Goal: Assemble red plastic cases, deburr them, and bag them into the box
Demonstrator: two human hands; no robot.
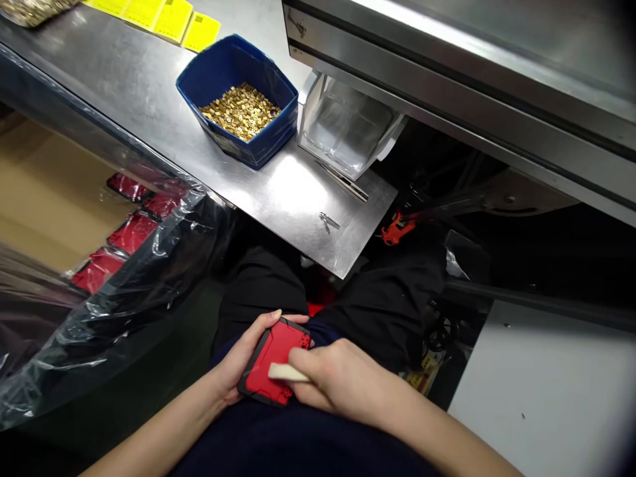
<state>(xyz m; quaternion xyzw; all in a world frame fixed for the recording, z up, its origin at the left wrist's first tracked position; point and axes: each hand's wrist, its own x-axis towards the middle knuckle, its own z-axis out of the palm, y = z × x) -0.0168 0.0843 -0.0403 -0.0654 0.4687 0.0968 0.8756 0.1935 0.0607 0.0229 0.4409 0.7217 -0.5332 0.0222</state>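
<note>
In my lap my left hand holds a flat red plastic part with a black rim. My right hand grips a small cream-coloured stick whose tip lies on the red part's face. Both hands rest over my dark trousers, below the front edge of a steel worktop.
A blue bin of small brass pieces stands on the worktop, with a clear plastic tray, tweezers and a small metal clip to its right. Yellow labels lie at the back. Left, a plastic-lined box holds more red parts.
</note>
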